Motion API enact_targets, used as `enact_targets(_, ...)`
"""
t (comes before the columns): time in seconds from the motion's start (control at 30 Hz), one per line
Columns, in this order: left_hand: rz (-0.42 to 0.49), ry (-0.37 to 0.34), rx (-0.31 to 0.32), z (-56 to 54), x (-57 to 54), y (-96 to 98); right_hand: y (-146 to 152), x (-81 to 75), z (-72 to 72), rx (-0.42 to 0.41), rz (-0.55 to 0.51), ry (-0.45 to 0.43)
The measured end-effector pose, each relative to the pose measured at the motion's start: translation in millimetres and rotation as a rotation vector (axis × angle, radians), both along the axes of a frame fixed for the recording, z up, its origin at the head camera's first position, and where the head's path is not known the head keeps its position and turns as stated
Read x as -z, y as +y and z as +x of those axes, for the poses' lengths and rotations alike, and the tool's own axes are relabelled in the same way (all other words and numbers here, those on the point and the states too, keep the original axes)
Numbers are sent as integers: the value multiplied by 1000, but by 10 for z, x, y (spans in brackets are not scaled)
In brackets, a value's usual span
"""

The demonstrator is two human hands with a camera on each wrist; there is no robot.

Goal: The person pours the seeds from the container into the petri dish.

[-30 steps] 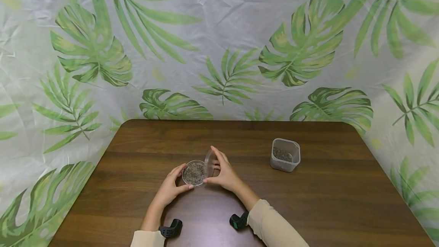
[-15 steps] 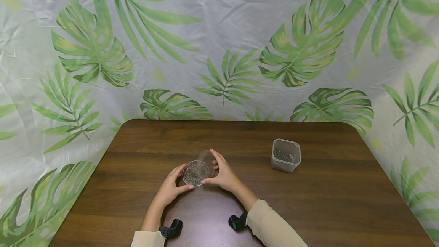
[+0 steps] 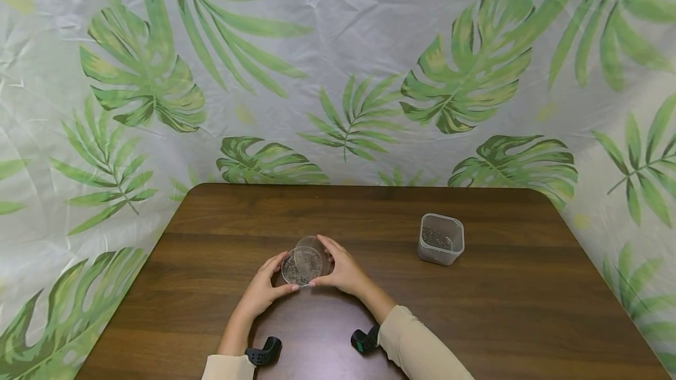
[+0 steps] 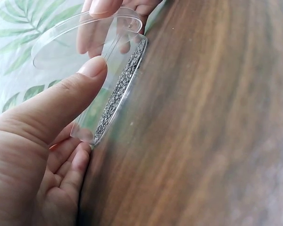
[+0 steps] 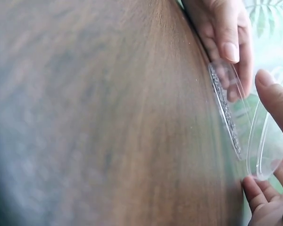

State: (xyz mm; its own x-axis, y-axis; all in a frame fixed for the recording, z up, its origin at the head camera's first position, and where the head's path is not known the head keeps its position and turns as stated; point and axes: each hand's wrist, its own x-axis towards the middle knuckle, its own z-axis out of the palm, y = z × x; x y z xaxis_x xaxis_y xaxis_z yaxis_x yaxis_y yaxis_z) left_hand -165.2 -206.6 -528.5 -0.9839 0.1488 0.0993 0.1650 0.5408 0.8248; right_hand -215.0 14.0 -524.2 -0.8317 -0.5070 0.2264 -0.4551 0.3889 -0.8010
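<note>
A clear round petri dish (image 3: 291,273) holding a layer of dark grey grains sits on the wooden table. My left hand (image 3: 262,287) grips it from the left, thumb at the near rim and fingers at the far side. Between the thumb and fingers of my right hand (image 3: 342,270) is the dish's clear lid (image 3: 308,244), held by its edge. This lid (image 4: 56,42) tilts over the dish and overlaps its right and far part in the head view. Seen from the right wrist, the lid (image 5: 260,141) leans close beside the rim of the dish (image 5: 225,113).
To the right stands a squarish clear plastic tub (image 3: 440,245) with dark grains in its bottom. A leaf-print cloth (image 3: 348,75) hangs behind the table's far edge. Black wrist devices (image 3: 264,352) are worn on both forearms.
The lid has gone from nearly upright at the dish's right edge to lower and flatter over it, as my right hand moved slightly left. My left hand and the dish stay put.
</note>
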Motion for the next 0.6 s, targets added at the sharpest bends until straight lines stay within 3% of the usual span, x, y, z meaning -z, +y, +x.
enact_targets(0.6,8,8,4,-4,-8,8,-50,8,-37,-31,61,11)
